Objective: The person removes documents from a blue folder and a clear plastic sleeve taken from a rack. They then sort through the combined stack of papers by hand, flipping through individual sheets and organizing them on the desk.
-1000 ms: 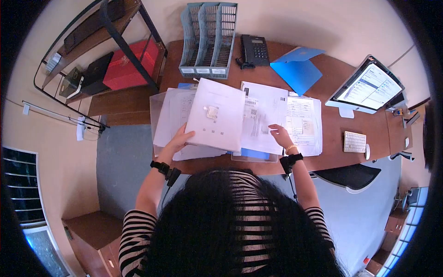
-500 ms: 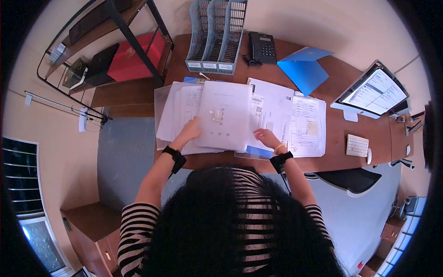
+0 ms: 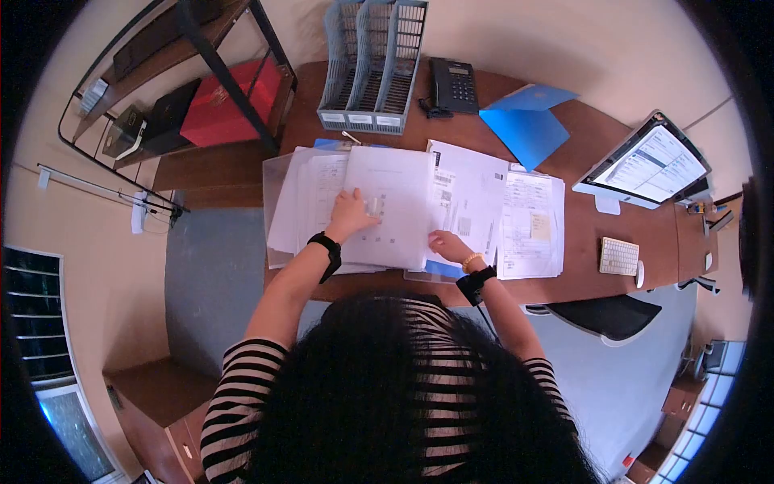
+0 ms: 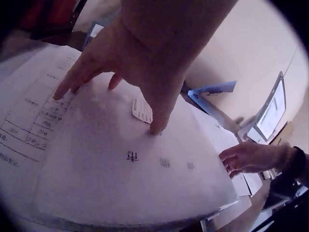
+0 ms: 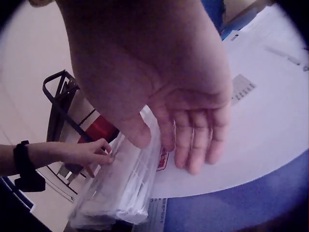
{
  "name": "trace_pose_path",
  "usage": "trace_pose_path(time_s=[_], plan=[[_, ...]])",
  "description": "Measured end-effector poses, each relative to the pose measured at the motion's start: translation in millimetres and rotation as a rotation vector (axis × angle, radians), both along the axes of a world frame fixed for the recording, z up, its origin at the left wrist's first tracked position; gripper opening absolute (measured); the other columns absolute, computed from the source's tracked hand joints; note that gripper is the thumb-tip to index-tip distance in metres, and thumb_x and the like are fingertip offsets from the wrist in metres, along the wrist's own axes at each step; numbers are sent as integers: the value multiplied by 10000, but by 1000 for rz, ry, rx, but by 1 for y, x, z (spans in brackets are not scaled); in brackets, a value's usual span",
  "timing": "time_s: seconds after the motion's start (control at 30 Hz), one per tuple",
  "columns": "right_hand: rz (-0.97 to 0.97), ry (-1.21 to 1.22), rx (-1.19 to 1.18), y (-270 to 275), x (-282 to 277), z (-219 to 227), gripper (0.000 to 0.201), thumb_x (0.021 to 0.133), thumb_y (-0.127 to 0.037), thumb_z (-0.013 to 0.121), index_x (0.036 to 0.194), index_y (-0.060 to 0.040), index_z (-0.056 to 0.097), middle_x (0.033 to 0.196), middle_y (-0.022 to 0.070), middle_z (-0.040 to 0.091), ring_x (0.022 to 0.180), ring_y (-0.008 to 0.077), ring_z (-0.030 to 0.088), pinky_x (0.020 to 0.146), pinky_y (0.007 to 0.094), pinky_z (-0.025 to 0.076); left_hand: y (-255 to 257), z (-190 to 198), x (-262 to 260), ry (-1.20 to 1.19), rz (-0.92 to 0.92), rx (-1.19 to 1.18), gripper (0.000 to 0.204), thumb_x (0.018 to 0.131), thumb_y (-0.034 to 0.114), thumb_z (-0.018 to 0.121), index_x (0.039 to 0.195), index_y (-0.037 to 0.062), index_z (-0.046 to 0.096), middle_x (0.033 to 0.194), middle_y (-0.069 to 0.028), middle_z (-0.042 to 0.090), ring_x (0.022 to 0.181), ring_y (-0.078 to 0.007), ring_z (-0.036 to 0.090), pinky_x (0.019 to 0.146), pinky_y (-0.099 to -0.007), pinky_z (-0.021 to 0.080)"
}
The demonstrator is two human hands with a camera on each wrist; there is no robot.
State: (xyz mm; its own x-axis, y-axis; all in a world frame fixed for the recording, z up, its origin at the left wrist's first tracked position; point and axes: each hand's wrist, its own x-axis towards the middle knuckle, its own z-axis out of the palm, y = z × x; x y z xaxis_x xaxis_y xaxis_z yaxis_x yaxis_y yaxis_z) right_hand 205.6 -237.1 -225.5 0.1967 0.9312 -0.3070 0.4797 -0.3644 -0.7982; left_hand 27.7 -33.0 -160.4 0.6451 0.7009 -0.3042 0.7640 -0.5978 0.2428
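Observation:
A translucent plastic document folder [image 3: 395, 173], thick with papers, lies on the desk in front of the person. The left hand [image 3: 352, 216] rests on it with spread fingers, the thumb by a small white label [image 4: 142, 110]. At the folder's right edge is the right hand [image 3: 449, 244]. In the right wrist view its fingers [image 5: 195, 140] are nearly straight, with the thumb close against the folder's clear plastic side. Under that hand lies a large white printed sheet [image 3: 484, 194] with a barcode, over something blue. Printed papers [image 3: 324, 173] show left of the folder.
More forms [image 3: 528, 250] lie to the right. Behind stand a grey file rack [image 3: 363, 121], a black telephone [image 3: 454, 87] and a bent blue folder [image 3: 532, 133]. A monitor [image 3: 645, 165], keyboard [image 3: 619, 256] and mouse [image 3: 641, 274] are on the right. A shelf holds a red box [image 3: 230, 105].
The document folder has gone from tilted in the left hand to lying flat on the papers. The left hand has moved from its left edge onto its top; the right hand has moved left to its edge.

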Motion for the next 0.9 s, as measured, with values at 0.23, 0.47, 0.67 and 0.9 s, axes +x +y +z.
trace_pose_path(time_s=[0.23, 0.47, 0.67, 0.9], plan=[[44, -48, -80, 11, -1, 2, 324, 736, -184, 515, 943, 64, 495, 683, 126, 585, 632, 189, 573, 597, 275, 440, -5, -12, -2, -27, -34, 39, 737, 587, 350, 643, 1131, -17, 307, 1147, -382, 263, 1022, -443, 364, 803, -455, 389], [55, -8, -111, 10, 0, 6, 335, 739, -203, 518, 931, 70, 496, 688, 143, 580, 617, 212, 572, 592, 288, 440, -9, -21, 5, -45, -96, 101, 609, 619, 254, 619, 1087, -9, 332, 1131, -419, 254, 972, -535, 374, 742, -476, 422], [12, 3, -90, 9, 0, 4, 396, 735, -293, 516, 950, 40, 518, 825, 219, 562, 727, 318, 558, 666, 350, 440, -3, -59, 15, -19, -173, 173, 404, 695, 124, 523, 1037, -20, 361, 1070, -431, 317, 907, -547, 421, 594, -483, 471], [45, -18, -108, 12, 2, 4, 384, 733, -283, 509, 934, 44, 519, 820, 221, 560, 742, 321, 554, 660, 362, 434, -9, -54, 20, 10, -87, 256, 309, 732, 94, 457, 1016, -9, 393, 1048, -426, 345, 857, -513, 475, 502, -492, 471]])
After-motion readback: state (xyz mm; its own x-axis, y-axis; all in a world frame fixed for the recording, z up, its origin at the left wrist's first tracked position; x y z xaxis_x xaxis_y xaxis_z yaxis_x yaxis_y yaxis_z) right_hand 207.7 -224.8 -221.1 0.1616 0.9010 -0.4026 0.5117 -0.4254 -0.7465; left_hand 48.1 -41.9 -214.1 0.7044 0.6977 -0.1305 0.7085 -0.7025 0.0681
